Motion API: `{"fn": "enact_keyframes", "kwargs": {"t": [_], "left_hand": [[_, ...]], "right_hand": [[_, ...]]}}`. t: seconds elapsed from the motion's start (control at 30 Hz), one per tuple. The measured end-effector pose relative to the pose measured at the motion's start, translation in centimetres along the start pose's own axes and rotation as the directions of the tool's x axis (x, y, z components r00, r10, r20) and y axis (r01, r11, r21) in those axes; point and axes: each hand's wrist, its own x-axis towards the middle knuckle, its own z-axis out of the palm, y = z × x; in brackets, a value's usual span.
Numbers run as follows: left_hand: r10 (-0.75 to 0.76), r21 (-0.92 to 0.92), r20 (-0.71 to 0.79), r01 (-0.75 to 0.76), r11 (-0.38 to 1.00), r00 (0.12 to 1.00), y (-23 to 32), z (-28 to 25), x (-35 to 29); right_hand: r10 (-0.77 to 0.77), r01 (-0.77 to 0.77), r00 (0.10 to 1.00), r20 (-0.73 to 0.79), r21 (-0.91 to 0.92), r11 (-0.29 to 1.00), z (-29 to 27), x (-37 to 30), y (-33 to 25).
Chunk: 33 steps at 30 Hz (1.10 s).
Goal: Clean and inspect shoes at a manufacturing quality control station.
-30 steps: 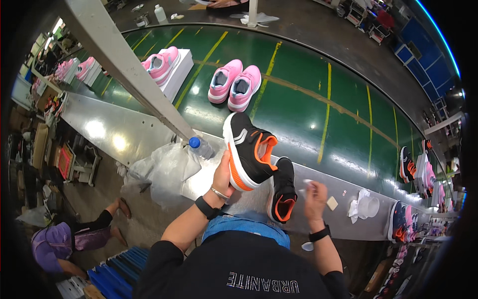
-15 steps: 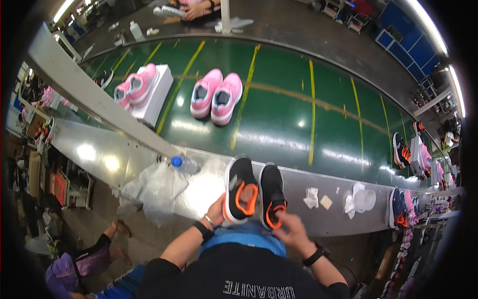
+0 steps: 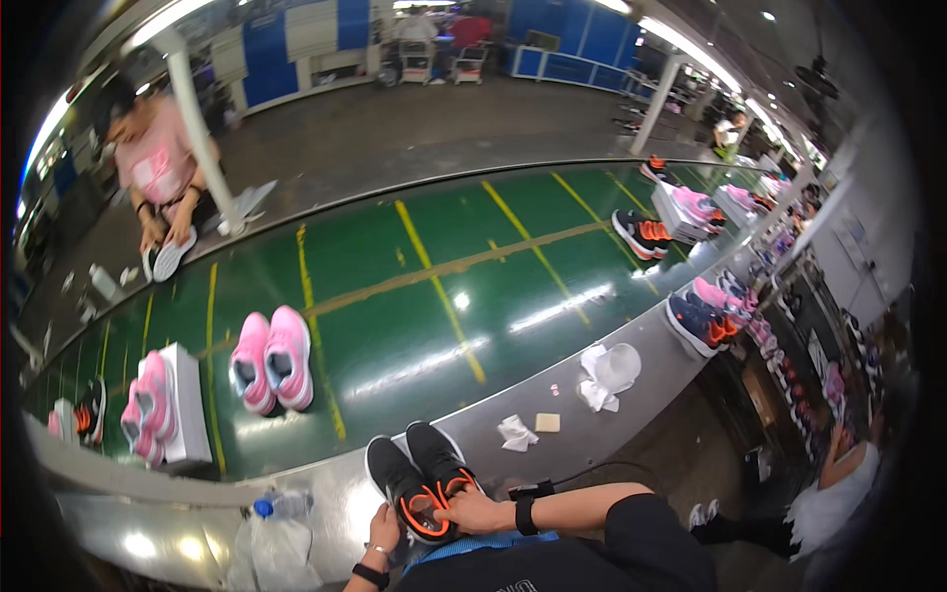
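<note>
I see a pair of black mesh sneakers with orange trim [image 3: 422,479] standing side by side on the near grey steel ledge [image 3: 631,395]. My right hand [image 3: 476,512] rests on the right shoe's heel, fingers curled together. My left hand [image 3: 384,528] grips the left heel, fingers closed. A clear plastic water bottle [image 3: 281,506] lies left; pink sneakers [image 3: 271,358] sit farther on the green belt [image 3: 414,296].

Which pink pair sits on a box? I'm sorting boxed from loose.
The far-left pink pair, atop the white box; the other pink pair lies directly on the green belt.
</note>
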Motion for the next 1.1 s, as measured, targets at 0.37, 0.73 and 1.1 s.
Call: {"fn": "enact_keyframes", "kwargs": {"t": [0.37, 0.73, 1.1], "left_hand": [[0.457, 0.342, -0.066, -0.41, 0.845, 0.887, 15.2, -4.4, 5.9], [0.186, 0.876, -0.409, 0.327, 0.356, 0.894, 20.6, -16.3, 16.5], [0.275, 0.979, 0.026, -0.079, 0.186, 0.961, 25.1, -13.0, 16.6]], "right_hand": [[0.108, -0.097, 0.991, -0.083, 0.117, 0.988, -22.3, 3.1, 19.3], [0.622, -0.684, 0.694, -0.363, -0.06, 0.727, -19.2, 5.0, 35.8], [0.224, -0.155, 0.974, -0.019, 0.668, 0.728, -9.8, -1.8, 13.8]]}}
